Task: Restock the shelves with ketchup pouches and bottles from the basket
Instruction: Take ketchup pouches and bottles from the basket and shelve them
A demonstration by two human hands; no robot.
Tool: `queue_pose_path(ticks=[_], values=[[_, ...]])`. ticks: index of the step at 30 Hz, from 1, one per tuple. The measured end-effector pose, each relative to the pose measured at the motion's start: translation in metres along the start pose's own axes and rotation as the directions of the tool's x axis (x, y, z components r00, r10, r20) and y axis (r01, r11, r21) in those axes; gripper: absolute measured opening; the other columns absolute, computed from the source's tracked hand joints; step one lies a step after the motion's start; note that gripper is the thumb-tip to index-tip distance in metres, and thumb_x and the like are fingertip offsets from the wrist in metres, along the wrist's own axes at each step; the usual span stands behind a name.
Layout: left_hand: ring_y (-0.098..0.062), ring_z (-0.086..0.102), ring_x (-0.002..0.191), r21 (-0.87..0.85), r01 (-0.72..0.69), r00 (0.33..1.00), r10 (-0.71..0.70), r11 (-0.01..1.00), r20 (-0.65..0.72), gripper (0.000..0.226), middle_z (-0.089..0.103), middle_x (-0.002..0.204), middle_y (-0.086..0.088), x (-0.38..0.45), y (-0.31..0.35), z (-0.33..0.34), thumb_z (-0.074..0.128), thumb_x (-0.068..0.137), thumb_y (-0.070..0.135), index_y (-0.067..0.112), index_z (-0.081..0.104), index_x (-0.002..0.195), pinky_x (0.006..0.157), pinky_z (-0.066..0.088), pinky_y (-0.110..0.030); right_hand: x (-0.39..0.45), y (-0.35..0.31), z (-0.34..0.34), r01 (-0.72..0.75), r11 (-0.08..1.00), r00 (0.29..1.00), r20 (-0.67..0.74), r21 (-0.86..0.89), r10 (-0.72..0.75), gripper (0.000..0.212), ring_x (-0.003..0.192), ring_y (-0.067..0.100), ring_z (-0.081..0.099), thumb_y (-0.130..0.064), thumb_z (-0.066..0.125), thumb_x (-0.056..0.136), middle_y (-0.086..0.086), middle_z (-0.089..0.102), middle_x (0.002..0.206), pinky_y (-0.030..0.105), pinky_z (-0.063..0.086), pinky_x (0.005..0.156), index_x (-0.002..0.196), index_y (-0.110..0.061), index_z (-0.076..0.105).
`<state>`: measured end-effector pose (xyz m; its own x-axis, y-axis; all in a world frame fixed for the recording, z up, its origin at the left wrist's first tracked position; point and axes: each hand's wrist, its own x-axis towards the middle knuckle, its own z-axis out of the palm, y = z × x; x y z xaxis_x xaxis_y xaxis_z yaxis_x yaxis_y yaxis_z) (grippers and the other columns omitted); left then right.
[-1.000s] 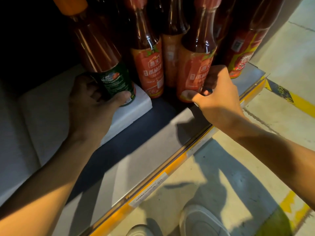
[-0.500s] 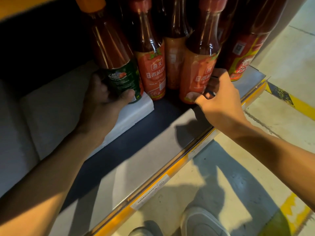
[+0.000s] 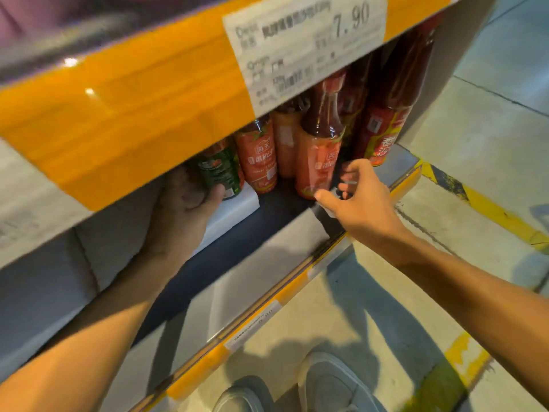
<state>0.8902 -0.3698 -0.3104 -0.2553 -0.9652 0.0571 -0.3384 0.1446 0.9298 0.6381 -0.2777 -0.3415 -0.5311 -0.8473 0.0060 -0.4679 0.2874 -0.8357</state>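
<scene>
Under the upper shelf edge, my left hand (image 3: 184, 209) grips a green-labelled ketchup bottle (image 3: 219, 171) that stands on a white block (image 3: 237, 209). My right hand (image 3: 365, 203) is at the foot of an orange-labelled ketchup bottle (image 3: 319, 156) standing on the grey lower shelf (image 3: 267, 248). Its thumb touches the bottle's base, while its loosely curled fingers sit just right of the bottle. More orange-labelled bottles (image 3: 260, 156) and a red-labelled one (image 3: 383, 135) stand around it. No basket is in view.
The yellow front of the upper shelf (image 3: 133, 114) with a white price tag (image 3: 306, 46) covers the bottle tops. My shoes (image 3: 332, 385) stand on the pale floor below the shelf lip. A yellow floor line (image 3: 499, 215) runs at the right.
The view has risen, so the upper shelf edge now hides the bottle tops. My right hand's fingers have loosened from the orange-labelled bottle. My left hand still grips the green-labelled bottle.
</scene>
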Motion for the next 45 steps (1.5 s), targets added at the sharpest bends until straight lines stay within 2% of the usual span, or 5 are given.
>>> queue_pose_path(ticks=[9, 25, 32, 42, 45], values=[[-0.025, 0.062, 0.108, 0.548, 0.195, 0.940, -0.314, 0.813, 0.131, 0.047, 0.068, 0.121, -0.002, -0.119, 0.098, -0.026, 0.042, 0.100, 0.057, 0.023, 0.063, 0.125, 0.091, 0.048, -0.036, -0.099, -0.076, -0.063, 0.057, 0.961, 0.969, 0.247, -0.272, 0.012, 0.036, 0.100, 0.022, 0.065, -0.052, 0.070, 0.086, -0.005, 0.066, 0.102, 0.033, 0.046, 0.078, 0.109, -0.028, 0.054], [0.003, 0.059, 0.081, 0.476, 0.180, 0.973, -0.086, 0.861, -0.212, 0.022, 0.065, 0.088, 0.016, -0.367, 0.313, -0.225, 0.051, 0.096, 0.054, 0.035, 0.061, 0.092, 0.068, 0.044, -0.019, -0.309, -0.331, -0.186, 0.473, 0.872, 0.805, 0.462, -0.125, -0.371, 0.037, 0.090, 0.007, 0.059, -0.060, 0.064, 0.089, -0.020, 0.055, 0.090, 0.031, 0.051, 0.079, 0.105, -0.028, 0.057], [0.002, 0.059, 0.086, 0.418, 0.316, 0.860, -0.071, 0.852, -0.506, 0.025, 0.063, 0.099, 0.015, -0.475, 0.358, -0.323, 0.055, 0.094, 0.053, 0.031, 0.064, 0.103, 0.069, 0.045, -0.020, -0.400, -0.426, -0.170, 0.632, 0.771, 0.612, 0.563, 0.074, -0.555, 0.032, 0.093, 0.011, 0.060, -0.057, 0.065, 0.089, -0.015, 0.059, 0.098, 0.036, 0.052, 0.082, 0.102, -0.028, 0.057], [-0.012, 0.059, 0.098, 0.203, 0.613, 0.572, -0.251, 0.764, -0.781, 0.030, 0.063, 0.104, 0.008, -0.665, 0.316, -0.412, 0.056, 0.096, 0.049, 0.024, 0.063, 0.110, 0.086, 0.050, -0.037, -0.537, -0.507, -0.070, 0.792, 0.549, 0.207, 0.728, 0.268, -0.654, 0.029, 0.087, 0.003, 0.057, -0.055, 0.065, 0.090, -0.017, 0.062, 0.096, 0.016, 0.045, 0.071, 0.102, -0.029, 0.059], [-0.013, 0.060, 0.096, 0.096, 0.704, 0.440, -0.326, 0.704, -0.837, 0.026, 0.061, 0.100, 0.012, -0.726, 0.285, -0.419, 0.056, 0.095, 0.052, 0.029, 0.062, 0.106, 0.086, 0.050, -0.038, -0.586, -0.514, -0.032, 0.790, 0.523, 0.089, 0.783, 0.321, -0.615, 0.029, 0.090, 0.006, 0.062, -0.055, 0.065, 0.088, -0.016, 0.065, 0.096, 0.030, 0.053, 0.077, 0.101, -0.030, 0.060]])
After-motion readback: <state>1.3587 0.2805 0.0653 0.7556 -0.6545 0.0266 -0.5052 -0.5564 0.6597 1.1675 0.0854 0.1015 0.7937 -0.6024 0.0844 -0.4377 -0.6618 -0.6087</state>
